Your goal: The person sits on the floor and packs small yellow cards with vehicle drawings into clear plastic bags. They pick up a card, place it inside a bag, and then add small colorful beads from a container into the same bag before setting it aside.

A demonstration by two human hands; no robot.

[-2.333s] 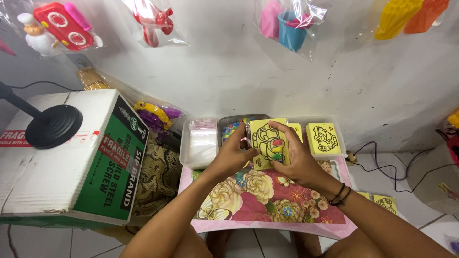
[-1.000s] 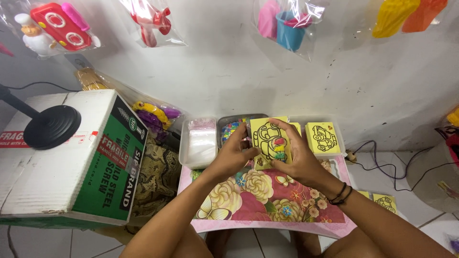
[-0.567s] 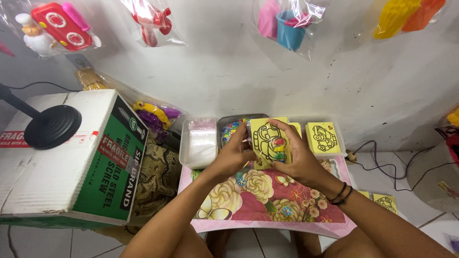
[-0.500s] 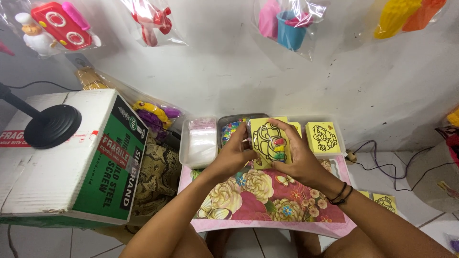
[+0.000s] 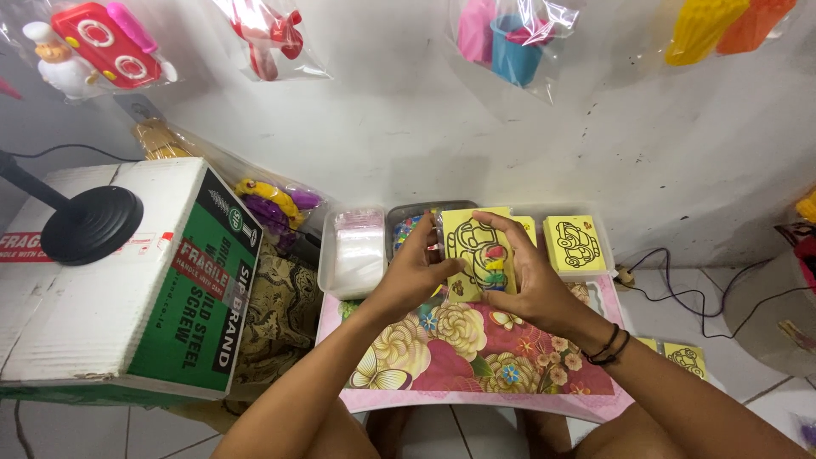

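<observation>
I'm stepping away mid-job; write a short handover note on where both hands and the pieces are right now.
Left hand: grips the left edge of the yellow picture card, shut on it.
Right hand: holds the card's right side, fingers curled over the top edge.
The card is raised above the floral tray, with some colour filled in near the lower right; most outlines are bare.
Another yellow card lies at the back right, uncoloured; a clear box of small bags sits at the back left.
Done: partial colouring. Left: the remaining outlines.
</observation>
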